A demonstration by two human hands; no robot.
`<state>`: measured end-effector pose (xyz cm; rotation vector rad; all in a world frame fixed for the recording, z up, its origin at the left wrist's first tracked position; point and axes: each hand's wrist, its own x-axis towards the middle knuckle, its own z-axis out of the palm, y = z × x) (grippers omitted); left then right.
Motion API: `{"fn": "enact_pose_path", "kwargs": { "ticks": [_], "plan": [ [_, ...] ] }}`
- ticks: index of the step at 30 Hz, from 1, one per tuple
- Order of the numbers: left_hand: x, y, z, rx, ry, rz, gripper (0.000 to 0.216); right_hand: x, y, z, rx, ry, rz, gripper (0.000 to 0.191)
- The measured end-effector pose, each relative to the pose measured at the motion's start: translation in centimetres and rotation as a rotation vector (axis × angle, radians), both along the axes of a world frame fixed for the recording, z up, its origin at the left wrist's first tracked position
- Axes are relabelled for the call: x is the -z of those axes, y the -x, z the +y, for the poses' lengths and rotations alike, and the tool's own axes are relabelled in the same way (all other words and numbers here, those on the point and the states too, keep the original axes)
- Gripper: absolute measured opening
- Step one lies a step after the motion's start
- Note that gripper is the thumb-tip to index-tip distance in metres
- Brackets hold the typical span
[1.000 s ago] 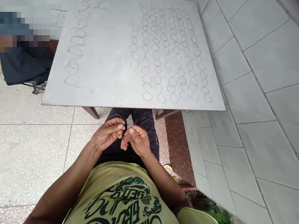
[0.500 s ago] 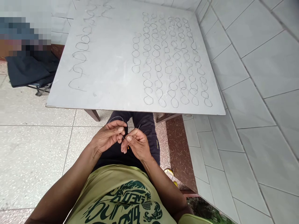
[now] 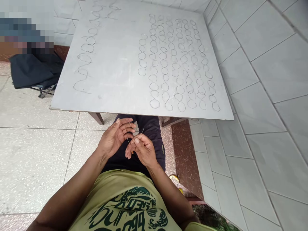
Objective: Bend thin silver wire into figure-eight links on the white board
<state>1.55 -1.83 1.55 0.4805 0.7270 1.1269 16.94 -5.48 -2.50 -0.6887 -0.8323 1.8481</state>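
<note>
On the pale table [image 3: 120, 93] lie wavy wires [image 3: 78, 58] and rows of looped wires [image 3: 165, 61].

The table [image 3: 117, 64] is pale grey, its legs [image 3: 97, 118] dark brown; on its right half the wire loops [image 3: 177, 65] make dark-grey figure-eight rows, on its left the wavy wires [image 3: 84, 61] grey zigzags. In front of the table, the loose wire [image 3: 128, 138] shows pale grey, the trousers [image 3: 150, 126] dark navy, the shirt [image 3: 115, 179] olive green with dark green lettering and swirls. Left of the table, the cloth [image 3: 33, 70] is near-black, the floor [image 3: 36, 154] whitish, speckled. Right of it, the wall tiles [image 3: 269, 112] are pale grey with darker lines
</note>
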Motion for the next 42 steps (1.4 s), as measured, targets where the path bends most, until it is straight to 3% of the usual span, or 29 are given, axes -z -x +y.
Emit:
{"fn": "enact_pose_path", "kwargs": {
  "ticks": [7, 22, 29, 32, 34, 37, 40, 42],
  "plan": [
    [-1.0, -0.8, 0.2, -0.079, -0.020, -0.025, 0.034, 0.4, 0.5, -0.5, -0.007, 0.027, 0.020, 0.036],
    [-0.6, -0.5, 1.2, -0.235, 0.029, 0.006, 0.045, 1.4, 1.5, -0.8, -0.025, 0.053, 0.049, 0.031],
    [-0.8, -0.1, 0.4, -0.135, 0.016, 0.031, 0.082, 0.7, 1.2, 0.0, 0.027, 0.043, -0.022, 0.032],
    [-0.7, 0.5, -0.6, -0.082, 0.045, 0.059, 0.076, 0.5, 0.7, 0.4, 0.050, 0.037, -0.024, 0.033],
    [-0.6, 0.8, -1.4, -0.069, 0.051, 0.149, 0.061, 0.4, 0.6, 0.5, 0.059, 0.036, -0.026, 0.033],
    [-0.8, 0.8, -2.4, -0.082, -0.004, 0.457, 0.040, 0.4, 0.6, 0.5, 0.062, 0.030, -0.026, 0.031],
    [-1.3, 0.4, -2.9, -0.116, -0.081, 0.714, 0.029, 0.5, 0.9, 0.4, 0.068, 0.013, 0.003, 0.028],
    [-1.7, 0.0, -3.1, -0.156, -0.097, 0.780, 0.024, 0.6, 1.2, 0.3, 0.087, 0.014, 0.017, 0.027]
  ]
}}
